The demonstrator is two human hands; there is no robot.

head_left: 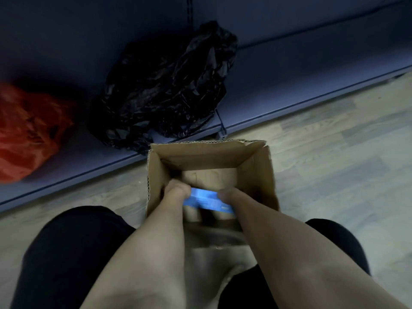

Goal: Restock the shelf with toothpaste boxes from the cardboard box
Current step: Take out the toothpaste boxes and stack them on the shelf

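One cardboard box stands open on the floor, both hands inside it. The left hand and right hand grasp one blue toothpaste box, its print blurred. Behind the cardboard box lie one black bag and one red bag.

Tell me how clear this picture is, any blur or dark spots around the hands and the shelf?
Head view: dim overall, the shelf in deep shadow; the black bag loses detail; the red bag and blue toothpaste box are motion-smeared; left hand and right hand are soft inside the cardboard box; wide-angle bending shows along the shelf edge.
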